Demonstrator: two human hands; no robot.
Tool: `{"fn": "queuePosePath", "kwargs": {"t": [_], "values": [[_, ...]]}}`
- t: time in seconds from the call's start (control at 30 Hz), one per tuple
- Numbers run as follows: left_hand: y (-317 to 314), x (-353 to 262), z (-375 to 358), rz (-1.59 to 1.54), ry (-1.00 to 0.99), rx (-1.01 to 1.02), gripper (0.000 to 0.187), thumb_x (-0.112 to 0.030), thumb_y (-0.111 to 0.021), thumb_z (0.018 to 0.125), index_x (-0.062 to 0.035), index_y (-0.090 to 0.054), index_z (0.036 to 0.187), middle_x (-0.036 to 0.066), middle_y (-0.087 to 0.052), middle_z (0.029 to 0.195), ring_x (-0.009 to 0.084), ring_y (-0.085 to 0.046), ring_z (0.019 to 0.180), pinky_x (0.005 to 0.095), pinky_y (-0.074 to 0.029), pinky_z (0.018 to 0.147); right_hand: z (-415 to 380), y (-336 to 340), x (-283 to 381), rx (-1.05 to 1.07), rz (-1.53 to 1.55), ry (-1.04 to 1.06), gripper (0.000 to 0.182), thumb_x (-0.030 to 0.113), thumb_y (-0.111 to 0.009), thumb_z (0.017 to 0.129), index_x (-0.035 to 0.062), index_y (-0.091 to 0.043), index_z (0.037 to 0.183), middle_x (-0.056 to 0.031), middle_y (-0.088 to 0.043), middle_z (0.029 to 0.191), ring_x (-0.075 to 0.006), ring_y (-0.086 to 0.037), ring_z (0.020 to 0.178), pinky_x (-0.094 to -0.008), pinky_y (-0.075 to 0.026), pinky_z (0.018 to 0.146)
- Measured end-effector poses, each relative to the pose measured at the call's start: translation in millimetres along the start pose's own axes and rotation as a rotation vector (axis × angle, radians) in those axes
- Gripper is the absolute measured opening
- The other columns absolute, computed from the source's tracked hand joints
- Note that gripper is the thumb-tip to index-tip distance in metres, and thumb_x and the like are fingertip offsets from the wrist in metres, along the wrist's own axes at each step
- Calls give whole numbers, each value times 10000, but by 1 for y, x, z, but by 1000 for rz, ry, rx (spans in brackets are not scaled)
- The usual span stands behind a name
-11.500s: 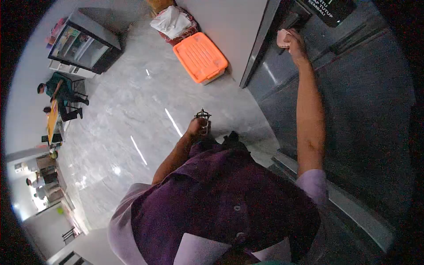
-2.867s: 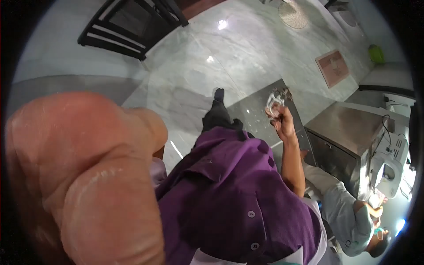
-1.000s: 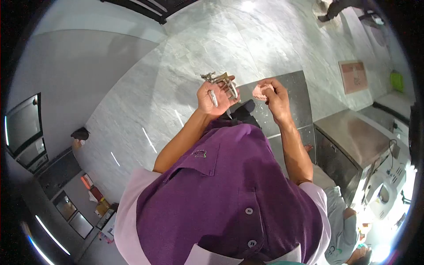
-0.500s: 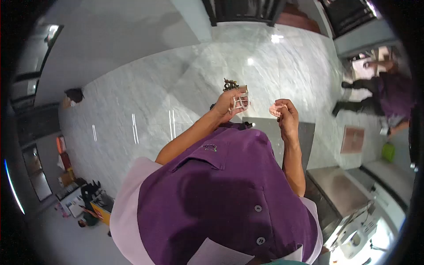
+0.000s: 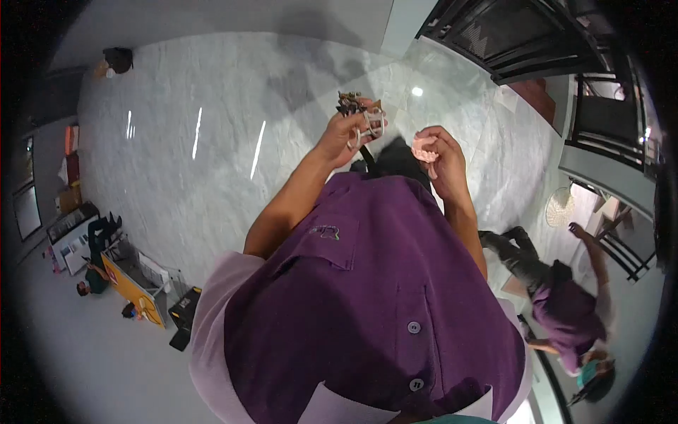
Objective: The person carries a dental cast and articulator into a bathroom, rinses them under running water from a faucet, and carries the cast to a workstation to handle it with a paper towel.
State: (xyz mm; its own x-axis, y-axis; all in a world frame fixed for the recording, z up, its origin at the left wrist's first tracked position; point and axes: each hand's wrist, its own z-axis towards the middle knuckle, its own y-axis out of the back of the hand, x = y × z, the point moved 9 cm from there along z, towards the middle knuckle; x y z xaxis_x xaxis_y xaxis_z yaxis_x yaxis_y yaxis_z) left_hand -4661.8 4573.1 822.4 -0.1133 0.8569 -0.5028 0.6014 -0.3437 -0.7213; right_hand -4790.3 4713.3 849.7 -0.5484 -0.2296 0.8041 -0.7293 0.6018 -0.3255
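Note:
My left hand (image 5: 342,136) is closed around what looks like a dental articulator, a pale metal frame (image 5: 374,124) with dark and brass-coloured parts (image 5: 349,102) sticking out beyond the fingers. To its right, my right hand (image 5: 445,157) grips a pink dental model (image 5: 424,150) with a ridged, tooth-like edge, held between thumb and fingers. The two held things are apart, both in front of my purple shirt (image 5: 353,283) and above the floor. My fingers hide part of each.
Shiny marble-patterned floor (image 5: 212,106) spreads ahead. A co-worker in a purple shirt (image 5: 565,311) is close on the right. Black metal racks (image 5: 522,42) stand at the upper right. On the far left are another person (image 5: 95,275) and a yellow-fronted counter (image 5: 134,290).
My view has swung to the right and the grey surface below my hands has left it. The co-worker appears lower and nearer. Both hands keep hold of the same things.

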Motion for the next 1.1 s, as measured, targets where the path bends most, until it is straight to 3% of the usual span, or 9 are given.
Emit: {"fn": "queuePosePath", "kwargs": {"t": [0.13, 0.27, 0.4, 0.43, 0.53, 0.6, 0.83, 0.93, 1.1], "values": [[-7, -37, 10, -67, -60, 62, 416, -2, -508, 779, -42, -498, 1193, 167, -577, 1154, 300, -598, 1067, 427, -481, 914, 41, -31, 9, 33, -38, -99, 201, 71, -459, 840, 23, -632, 932, -22, -597, 740, -56, -461, 540, -203, -347, 469], [-23, -70, 58, -64, -46, 89, 415, 12, -495, 759, -7, -529, 1172, 186, -593, 1138, 317, -600, 1068, 423, -517, 853, 102, -46, 56, 18, 135, 21, 182, 52, -486, 833, 8, -634, 931, -23, -604, 766, -62, -529, 610, -191, -394, 523], [-50, -100, 106, -39, 55, 105, 581, -2, -483, 738, 10, -487, 1318, 195, -594, 1197, 345, -585, 1108, 484, -469, 958, 153, -28, 127, 15, 23, 234, 331, 40, -489, 834, 7, -619, 1137, -27, -603, 905, -90, -568, 772, -213, -441, 656], [-55, -105, 122, 1, 78, 120, 585, -14, -487, 738, 9, -484, 1323, 199, -592, 1204, 349, -578, 1123, 489, -455, 972, 165, -15, 140, -19, -37, 272, 443, 21, -497, 824, 30, -579, 1259, -25, -597, 934, -84, -549, 783, -216, -433, 664], [-74, -120, 174, 107, 152, 163, 599, -72, -506, 746, 7, -469, 1339, 215, -566, 1267, 366, -541, 1185, 501, -411, 1017, 191, 11, 180, -96, -34, 333, 486, 5, -508, 810, 40, -570, 1290, -32, -607, 953, -84, -542, 778, -211, -424, 661], [-84, -141, 179, 168, 192, 241, 681, -157, -533, 738, 33, -424, 1382, 245, -497, 1347, 400, -478, 1252, 542, -348, 1078, 182, 0, 189, -158, -18, 367, 467, 1, -534, 803, 16, -570, 1268, -22, -597, 963, -67, -532, 761, -192, -417, 626], [-155, -134, 217, 270, 421, 503, 607, -153, -546, 739, -25, -489, 1330, 259, -424, 1437, 411, -429, 1313, 518, -334, 1092, 152, 29, 173, -429, 41, 369, 292, 8, -599, 813, -2, -642, 1102, -14, -643, 885, -64, -574, 730, -206, -455, 619], [-166, -140, 248, 318, 462, 671, 499, -102, -491, 796, -16, -507, 1287, 272, -494, 1362, 377, -527, 1231, 483, -420, 1020, 156, 35, 164, -623, 73, 351, 290, -10, -594, 792, -7, -658, 1075, -18, -647, 861, -71, -576, 720, -218, -461, 623], [-195, -144, 259, 388, 512, 821, 479, -26, -669, 808, 37, -533, 1262, 229, -559, 1304, 312, -568, 1188, 417, -481, 954, 126, 25, 170, -855, 145, 477, 335, -45, -617, 758, -14, -670, 1088, -54, -674, 905, -101, -619, 790, -232, -497, 692]]}}
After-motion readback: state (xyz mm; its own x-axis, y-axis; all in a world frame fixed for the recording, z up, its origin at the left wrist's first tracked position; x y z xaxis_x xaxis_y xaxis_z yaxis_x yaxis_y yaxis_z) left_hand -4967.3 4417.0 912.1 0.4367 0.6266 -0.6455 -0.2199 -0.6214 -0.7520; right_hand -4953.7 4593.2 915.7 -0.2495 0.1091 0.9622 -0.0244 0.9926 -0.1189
